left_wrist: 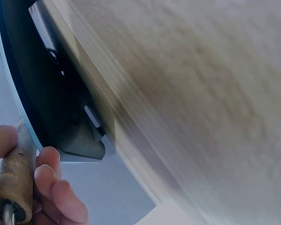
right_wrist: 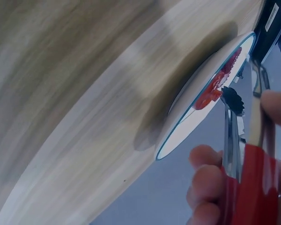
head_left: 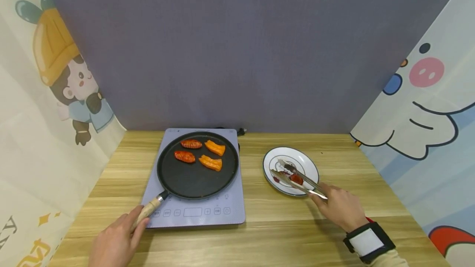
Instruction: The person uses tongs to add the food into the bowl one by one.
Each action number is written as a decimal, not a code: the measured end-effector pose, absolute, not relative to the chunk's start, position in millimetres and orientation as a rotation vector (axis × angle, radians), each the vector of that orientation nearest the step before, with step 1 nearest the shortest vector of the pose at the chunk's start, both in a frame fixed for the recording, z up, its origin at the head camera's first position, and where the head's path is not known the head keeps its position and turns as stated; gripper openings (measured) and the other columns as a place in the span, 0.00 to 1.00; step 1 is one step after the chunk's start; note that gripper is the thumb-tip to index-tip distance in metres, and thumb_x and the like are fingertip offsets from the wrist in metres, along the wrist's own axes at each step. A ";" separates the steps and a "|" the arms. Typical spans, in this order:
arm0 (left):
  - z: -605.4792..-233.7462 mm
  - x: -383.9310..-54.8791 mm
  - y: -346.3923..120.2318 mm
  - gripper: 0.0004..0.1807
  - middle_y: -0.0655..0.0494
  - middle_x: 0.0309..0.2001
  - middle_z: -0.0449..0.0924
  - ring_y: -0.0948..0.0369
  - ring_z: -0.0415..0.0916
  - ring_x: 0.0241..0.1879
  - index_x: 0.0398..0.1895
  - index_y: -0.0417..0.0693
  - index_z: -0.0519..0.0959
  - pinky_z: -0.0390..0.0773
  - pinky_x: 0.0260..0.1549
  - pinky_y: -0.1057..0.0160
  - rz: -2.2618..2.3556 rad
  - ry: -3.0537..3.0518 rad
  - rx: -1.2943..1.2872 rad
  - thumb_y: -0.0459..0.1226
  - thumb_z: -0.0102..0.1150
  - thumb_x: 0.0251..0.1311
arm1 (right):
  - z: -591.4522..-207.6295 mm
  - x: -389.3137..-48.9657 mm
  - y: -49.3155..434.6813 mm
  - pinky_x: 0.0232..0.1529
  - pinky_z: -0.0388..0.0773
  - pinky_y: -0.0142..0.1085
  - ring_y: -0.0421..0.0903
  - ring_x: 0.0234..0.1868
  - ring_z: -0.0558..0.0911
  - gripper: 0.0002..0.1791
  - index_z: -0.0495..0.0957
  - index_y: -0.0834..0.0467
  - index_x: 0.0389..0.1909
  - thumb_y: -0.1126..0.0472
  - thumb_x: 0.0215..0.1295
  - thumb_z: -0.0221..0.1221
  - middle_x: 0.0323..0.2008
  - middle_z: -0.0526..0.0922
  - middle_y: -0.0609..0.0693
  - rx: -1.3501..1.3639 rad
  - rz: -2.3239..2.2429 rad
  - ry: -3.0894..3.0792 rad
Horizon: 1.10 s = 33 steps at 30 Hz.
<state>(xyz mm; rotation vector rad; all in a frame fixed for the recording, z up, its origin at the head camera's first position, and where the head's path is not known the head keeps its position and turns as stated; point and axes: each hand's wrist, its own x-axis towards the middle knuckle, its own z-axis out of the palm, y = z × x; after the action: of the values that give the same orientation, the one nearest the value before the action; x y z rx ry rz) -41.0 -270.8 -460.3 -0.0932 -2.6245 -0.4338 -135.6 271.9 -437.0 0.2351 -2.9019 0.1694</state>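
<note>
Tongs point(right_wrist: 255, 173), pinched in the right hand point(head_left: 341, 206), slant over the plate point(head_left: 305, 162), partly hiding red food point(head_left: 296, 179); whether their tips touch it is unclear. The left hand point(head_left: 116, 238), cut off below, grips the wooden handle point(head_left: 151, 206) of a frying pan point(head_left: 190, 183) on an induction cooktop point(head_left: 236, 215).

A round black frying pan point(head_left: 194, 182) sits flat on a pale cooker point(head_left: 237, 209), its wooden handle point(head_left: 150, 207) slanting to the near left in the left hand point(head_left: 116, 236) — inside, toward the far side, lie two scored reddish pieces point(head_left: 184, 156) on the left and two orange pieces point(head_left: 210, 162) on the right. Metal tongs point(head_left: 308, 181) with red grips point(right_wrist: 257, 187), held in the right hand point(head_left: 341, 207), slant over a white, dark-ringed plate point(head_left: 307, 162) on the worktop point(head_left: 282, 234), arms apart — partly hiding the red food point(head_left: 296, 179) there.
</note>
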 end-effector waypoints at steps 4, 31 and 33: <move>-460.8 -41.5 -271.5 0.22 0.59 0.20 0.69 0.63 0.57 0.15 0.50 0.45 0.78 0.58 0.12 0.58 -0.434 -2.615 -0.104 0.43 0.69 0.53 | -436.6 -134.5 273.4 0.14 0.64 0.43 0.48 0.19 0.76 0.27 0.81 0.57 0.48 0.39 0.57 0.62 0.24 0.80 0.50 0.212 0.156 -2.938; -461.4 -41.8 -271.7 0.22 0.61 0.19 0.66 0.64 0.56 0.14 0.50 0.45 0.78 0.57 0.12 0.60 -0.427 -2.611 -0.108 0.43 0.69 0.53 | -442.5 -145.4 257.6 0.12 0.58 0.39 0.43 0.14 0.66 0.18 0.76 0.54 0.30 0.44 0.59 0.64 0.15 0.68 0.44 0.311 0.108 -2.875; -461.3 -41.7 -271.4 0.22 0.60 0.19 0.66 0.64 0.56 0.14 0.50 0.45 0.78 0.57 0.12 0.60 -0.428 -2.611 -0.108 0.43 0.69 0.53 | -442.3 -147.0 255.7 0.12 0.58 0.40 0.44 0.14 0.68 0.18 0.76 0.55 0.31 0.43 0.59 0.63 0.15 0.69 0.45 0.303 0.112 -2.883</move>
<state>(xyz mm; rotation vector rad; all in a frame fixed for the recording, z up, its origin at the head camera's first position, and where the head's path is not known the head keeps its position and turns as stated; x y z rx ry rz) -41.7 -271.4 -461.3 -0.1077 -2.6111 -0.4278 -147.0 255.7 -442.3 0.3033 -2.8828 0.1122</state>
